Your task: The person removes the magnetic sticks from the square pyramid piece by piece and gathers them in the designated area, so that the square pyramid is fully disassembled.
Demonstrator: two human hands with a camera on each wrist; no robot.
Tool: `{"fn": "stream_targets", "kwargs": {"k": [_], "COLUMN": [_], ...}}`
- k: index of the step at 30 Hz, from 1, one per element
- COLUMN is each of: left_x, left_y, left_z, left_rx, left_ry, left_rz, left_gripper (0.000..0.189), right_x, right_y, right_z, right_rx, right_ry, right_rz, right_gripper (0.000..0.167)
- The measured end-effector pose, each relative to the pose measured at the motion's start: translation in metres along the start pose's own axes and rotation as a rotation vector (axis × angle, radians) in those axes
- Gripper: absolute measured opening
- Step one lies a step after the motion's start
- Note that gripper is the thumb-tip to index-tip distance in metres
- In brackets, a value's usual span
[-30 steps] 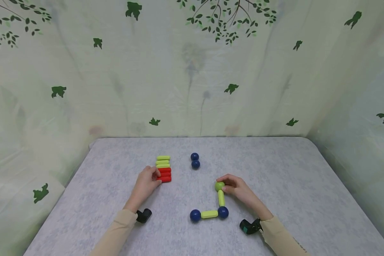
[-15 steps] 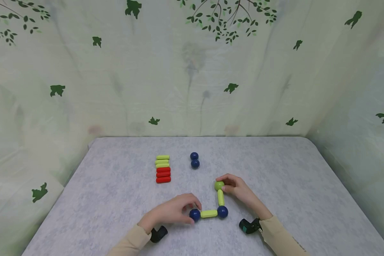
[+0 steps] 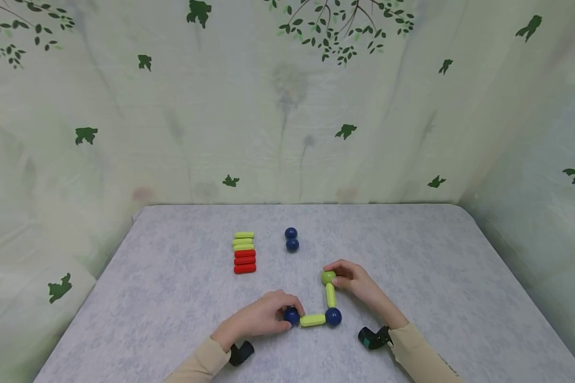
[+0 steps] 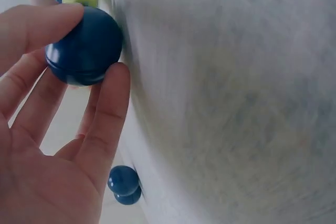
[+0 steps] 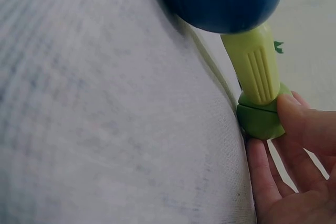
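Observation:
My left hand (image 3: pixel 261 318) pinches a dark blue ball (image 4: pixel 86 48) between thumb and fingers at the left end of an L-shaped chain on the table. From that ball a yellow-green ribbed rod (image 3: pixel 312 320) runs right to a second blue ball (image 3: pixel 333 317) at the corner. Another yellow-green rod (image 5: pixel 252 66) leads from the corner ball away to a green ball (image 5: pixel 261 119) with a groove around it. With thumb and fingertips my right hand (image 3: pixel 359 284) holds this green ball. Fingers partly cover both end balls in the head view.
Beyond the left hand lies a column of loose rods: several red rods (image 3: pixel 245 261) nearer, several yellow-green rods (image 3: pixel 243 241) behind. Two blue balls (image 3: pixel 292 239) sit together at the back middle. A grey cloth-covered table (image 3: pixel 412 239) meets a leaf-patterned curtain (image 3: pixel 278 117).
My left hand has left the red rods, come down and right to the chain's left blue ball, and now grips it. My right hand has stayed on the green ball.

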State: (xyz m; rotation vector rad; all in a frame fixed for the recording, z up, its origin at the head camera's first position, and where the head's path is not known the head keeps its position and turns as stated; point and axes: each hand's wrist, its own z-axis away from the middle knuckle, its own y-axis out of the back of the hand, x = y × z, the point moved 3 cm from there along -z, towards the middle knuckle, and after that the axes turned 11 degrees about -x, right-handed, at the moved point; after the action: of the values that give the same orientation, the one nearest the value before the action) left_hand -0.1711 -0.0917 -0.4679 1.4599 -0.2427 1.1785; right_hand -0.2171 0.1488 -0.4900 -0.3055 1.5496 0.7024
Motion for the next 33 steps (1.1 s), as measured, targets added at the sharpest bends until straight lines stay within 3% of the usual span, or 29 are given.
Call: {"fn": "stream_targets", "kwargs": {"k": [6,12,15,18,21,24,33], "left_x": [-0.002,-0.013,-0.02,-0.027,-0.035,-0.042,-0.063], "left_y": [0.01,0.036,0.051,0.066,0.08,0.091,0.102], "left_z": [0.002,0.0,-0.004,-0.01,-0.018,-0.026,-0.046], "left_rx": [0.104,0.403,0.537,0.628,0.675,0.684,0.681], "left_ry": [-0.006,-0.001,0.054,0.136,0.198,0.246,0.314], "left_rz": [0.058,0.06,0.081,0.095,0.107,0.108,0.087], "left_gripper": [0.024,0.027,0.027,0.026,0.025,0.024,0.022], "right_x": [0.001,0.003,0.002,0.002,0.003,0.003,0.004], "right_y": [0.0,0.002,0.002,0.001,0.0,0.0,0.001], "right_z": [-0.001,-0.002,-0.001,-0.001,-0.001,-0.001,-0.001], "right_rx": [-0.002,-0.012,-0.014,-0.017,-0.013,-0.009,-0.011], "right_ry": [-0.007,0.007,0.016,0.015,0.009,0.008,0.015], "right_rz": [0.003,0.011,0.005,-0.013,-0.026,-0.029,-0.019], "right_gripper": [0.027,0.027,0.026,0.027,0.027,0.026,0.026]}}
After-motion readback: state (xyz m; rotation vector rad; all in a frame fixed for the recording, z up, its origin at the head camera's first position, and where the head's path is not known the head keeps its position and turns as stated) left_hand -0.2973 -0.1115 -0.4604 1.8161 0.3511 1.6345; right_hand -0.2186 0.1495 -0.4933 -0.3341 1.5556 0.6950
